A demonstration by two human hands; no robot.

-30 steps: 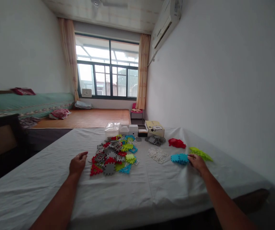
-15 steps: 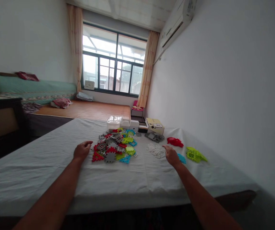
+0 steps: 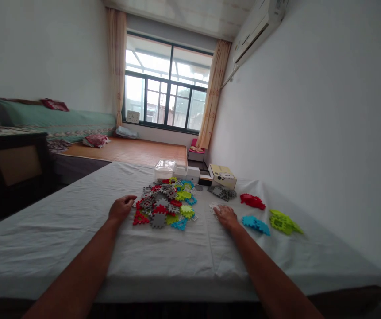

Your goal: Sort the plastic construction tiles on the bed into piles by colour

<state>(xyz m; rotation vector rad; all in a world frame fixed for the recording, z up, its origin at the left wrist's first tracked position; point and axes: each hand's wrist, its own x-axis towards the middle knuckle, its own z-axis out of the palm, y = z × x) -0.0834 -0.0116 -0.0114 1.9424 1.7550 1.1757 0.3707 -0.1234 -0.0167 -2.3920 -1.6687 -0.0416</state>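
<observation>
A mixed pile of coloured interlocking plastic pieces (image 3: pixel 167 206) lies in the middle of a table covered with a white cloth (image 3: pixel 77 239). My left hand (image 3: pixel 121 208) rests at the pile's left edge, fingers loosely curled, holding nothing I can see. My right hand (image 3: pixel 226 216) lies flat on the small group of white pieces, mostly covering them. Sorted groups lie to the right: grey pieces (image 3: pixel 222 192), red pieces (image 3: pixel 252 201), blue pieces (image 3: pixel 255 224) and green pieces (image 3: pixel 283 222).
At the table's far edge stand a clear plastic tub (image 3: pixel 164 169), white boxes (image 3: pixel 190 173) and a cardboard box (image 3: pixel 222 176). A white wall runs close along the right. A wooden platform bed (image 3: pixel 127 153), dark cabinet (image 3: pixel 14 170) and window are beyond.
My right hand has moved left, from the blue pieces onto the white pieces. My left hand has stayed by the mixed pile. The view has shifted slightly.
</observation>
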